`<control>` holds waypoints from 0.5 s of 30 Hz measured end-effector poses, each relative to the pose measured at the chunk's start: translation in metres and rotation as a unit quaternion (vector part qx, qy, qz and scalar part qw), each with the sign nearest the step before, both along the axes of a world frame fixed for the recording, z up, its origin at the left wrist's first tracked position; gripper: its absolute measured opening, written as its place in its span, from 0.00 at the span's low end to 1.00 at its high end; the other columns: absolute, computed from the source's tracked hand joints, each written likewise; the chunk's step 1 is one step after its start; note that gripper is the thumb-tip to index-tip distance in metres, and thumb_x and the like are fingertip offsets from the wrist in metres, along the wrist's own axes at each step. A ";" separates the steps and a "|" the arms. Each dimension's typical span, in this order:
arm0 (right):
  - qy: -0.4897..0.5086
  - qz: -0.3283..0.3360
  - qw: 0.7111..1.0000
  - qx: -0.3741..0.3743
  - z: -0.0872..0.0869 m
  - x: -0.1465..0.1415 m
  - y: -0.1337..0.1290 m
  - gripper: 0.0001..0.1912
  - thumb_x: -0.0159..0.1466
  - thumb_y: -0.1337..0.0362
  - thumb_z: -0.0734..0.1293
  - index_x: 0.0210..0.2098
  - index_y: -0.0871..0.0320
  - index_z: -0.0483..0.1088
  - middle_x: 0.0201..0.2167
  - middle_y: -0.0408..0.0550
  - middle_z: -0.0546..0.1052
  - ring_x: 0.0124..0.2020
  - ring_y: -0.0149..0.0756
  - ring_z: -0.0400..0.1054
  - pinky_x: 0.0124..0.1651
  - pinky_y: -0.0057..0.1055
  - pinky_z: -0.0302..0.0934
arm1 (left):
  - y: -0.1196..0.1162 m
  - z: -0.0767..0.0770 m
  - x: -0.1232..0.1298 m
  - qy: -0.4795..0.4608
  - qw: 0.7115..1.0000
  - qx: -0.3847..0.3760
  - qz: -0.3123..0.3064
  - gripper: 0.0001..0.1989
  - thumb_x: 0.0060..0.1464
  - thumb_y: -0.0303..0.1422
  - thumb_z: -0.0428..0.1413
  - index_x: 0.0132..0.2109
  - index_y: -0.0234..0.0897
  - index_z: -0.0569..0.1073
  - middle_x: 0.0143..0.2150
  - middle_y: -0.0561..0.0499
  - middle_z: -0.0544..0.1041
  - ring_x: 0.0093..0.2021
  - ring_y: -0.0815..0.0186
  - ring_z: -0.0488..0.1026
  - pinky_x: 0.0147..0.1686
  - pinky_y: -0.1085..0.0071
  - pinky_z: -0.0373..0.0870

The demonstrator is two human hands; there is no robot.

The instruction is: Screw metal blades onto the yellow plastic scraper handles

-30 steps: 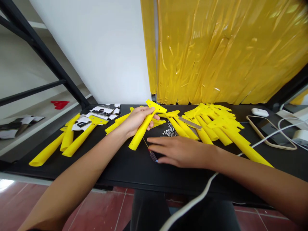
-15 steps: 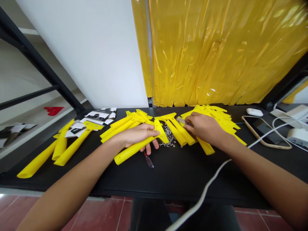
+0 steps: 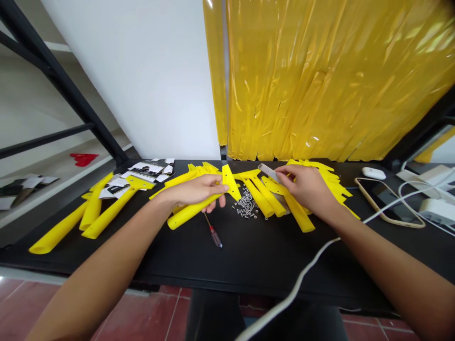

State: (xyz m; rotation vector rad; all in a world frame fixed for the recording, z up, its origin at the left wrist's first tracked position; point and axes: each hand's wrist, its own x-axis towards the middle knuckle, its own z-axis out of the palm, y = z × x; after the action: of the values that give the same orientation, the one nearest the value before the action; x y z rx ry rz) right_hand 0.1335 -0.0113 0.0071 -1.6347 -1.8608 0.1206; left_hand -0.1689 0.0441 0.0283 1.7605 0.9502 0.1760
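Yellow plastic scraper handle (image 3: 199, 208) is held in the closed grip of the left hand (image 3: 192, 191); a steel blade (image 3: 269, 173) is pinched in the narrow grip of the right hand (image 3: 307, 188). Loose screws (image 3: 245, 207) are scattered between them, and a screwdriver (image 3: 213, 235) is laid on the black worktop (image 3: 284, 265).

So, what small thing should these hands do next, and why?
Probably the right hand should bring the thin metal blade over to the flat wide end of the yellow plastic handle in the left hand. Both are held up close together, with small silver screws and a red-handled screwdriver lying nearby.
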 end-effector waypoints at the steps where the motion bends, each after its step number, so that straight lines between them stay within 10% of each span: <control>1: 0.072 0.014 0.997 -0.013 0.001 -0.002 -0.001 0.12 0.67 0.61 0.66 0.42 0.57 0.81 0.37 0.50 0.84 0.36 0.42 0.76 0.39 0.37 0.64 | -0.003 0.001 0.005 -0.021 1.000 0.003 0.011 0.16 0.67 0.47 0.55 0.41 0.40 0.64 0.39 0.45 0.81 0.23 0.70 0.74 0.22 0.72 0.70; 8: 0.440 0.125 0.873 -0.172 -0.003 -0.022 -0.009 0.18 0.56 0.56 0.78 0.41 0.60 0.77 0.31 0.44 0.79 0.23 0.29 0.70 0.30 0.30 0.67 | -0.009 0.003 0.043 -0.086 0.996 -0.031 -0.002 0.12 0.65 0.41 0.58 0.44 0.36 0.69 0.39 0.47 0.79 0.24 0.70 0.73 0.20 0.72 0.68; 15: 0.433 0.156 0.871 -0.171 -0.007 -0.030 -0.011 0.18 0.57 0.56 0.77 0.41 0.60 0.77 0.33 0.44 0.78 0.25 0.27 0.70 0.30 0.29 0.67 | -0.011 -0.001 0.051 -0.113 0.993 -0.002 -0.039 0.11 0.64 0.39 0.57 0.39 0.36 0.70 0.34 0.51 0.76 0.21 0.73 0.69 0.20 0.73 0.67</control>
State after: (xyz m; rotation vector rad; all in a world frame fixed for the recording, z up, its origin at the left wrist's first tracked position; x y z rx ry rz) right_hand 0.1031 -0.0225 0.0000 -1.1441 -1.3861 1.1783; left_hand -0.1175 0.0330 0.0275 1.7285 0.7170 0.3156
